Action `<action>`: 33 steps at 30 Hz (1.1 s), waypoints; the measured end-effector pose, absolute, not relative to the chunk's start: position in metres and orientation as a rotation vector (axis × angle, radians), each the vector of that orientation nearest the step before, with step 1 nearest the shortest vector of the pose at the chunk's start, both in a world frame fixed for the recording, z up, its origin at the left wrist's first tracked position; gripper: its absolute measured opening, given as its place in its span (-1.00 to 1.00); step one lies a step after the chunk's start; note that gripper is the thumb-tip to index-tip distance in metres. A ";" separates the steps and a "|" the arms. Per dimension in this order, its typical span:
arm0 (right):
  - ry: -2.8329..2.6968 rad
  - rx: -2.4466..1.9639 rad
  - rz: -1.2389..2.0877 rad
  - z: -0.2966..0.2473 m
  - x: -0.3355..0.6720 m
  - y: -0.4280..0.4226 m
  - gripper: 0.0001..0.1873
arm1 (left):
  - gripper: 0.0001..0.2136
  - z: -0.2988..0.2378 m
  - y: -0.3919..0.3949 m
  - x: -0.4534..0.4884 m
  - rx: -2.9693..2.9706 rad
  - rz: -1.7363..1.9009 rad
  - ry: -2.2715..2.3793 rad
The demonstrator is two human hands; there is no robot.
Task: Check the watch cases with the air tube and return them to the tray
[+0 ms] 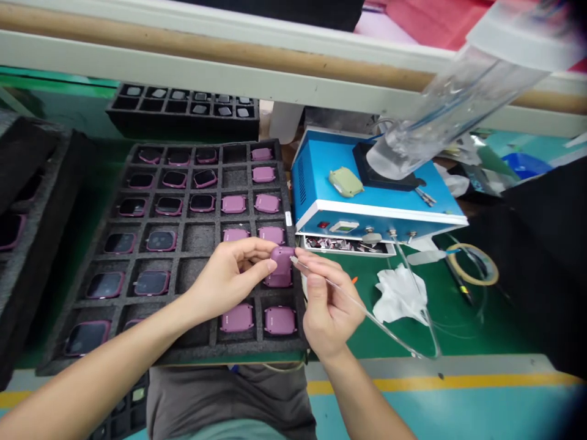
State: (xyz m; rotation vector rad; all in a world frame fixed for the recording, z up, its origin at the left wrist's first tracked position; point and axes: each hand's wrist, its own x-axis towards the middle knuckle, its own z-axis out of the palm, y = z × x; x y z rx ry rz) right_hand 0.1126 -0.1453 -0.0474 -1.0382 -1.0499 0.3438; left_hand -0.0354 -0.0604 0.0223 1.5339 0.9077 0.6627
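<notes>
Over the right side of a black foam tray [200, 239], my left hand [232, 275] pinches a purple watch case [282, 255] between thumb and fingers. My right hand [331, 305] is closed around a thin clear tube [355, 300], its small tip pointing at the case's right edge. Whether the tip touches the case I cannot tell. Purple cases with dark screens, such as this watch [153, 282], fill the tray's left columns. Other purple cases [280, 320] lie in its right columns, and one compartment sits partly behind my left hand.
Right of the tray stands a blue control box [330, 177], the tube joined to its front. A green watch case [345, 182] and a clear cylinder [454, 116] rest on top. Nearby are a small parts drawer [343, 245], white tissue [401, 293] and tape [472, 264]. A shelf [229, 61] crosses above.
</notes>
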 end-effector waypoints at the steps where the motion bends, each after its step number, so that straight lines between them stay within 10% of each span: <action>1: -1.050 -1.045 0.342 -0.048 0.113 -0.145 -0.79 | -0.82 0.022 -0.060 -0.035 1.532 0.662 0.902; 33: -1.075 -1.075 0.328 -0.051 0.113 -0.146 -0.78 | -0.81 0.019 -0.063 -0.036 1.566 0.679 0.901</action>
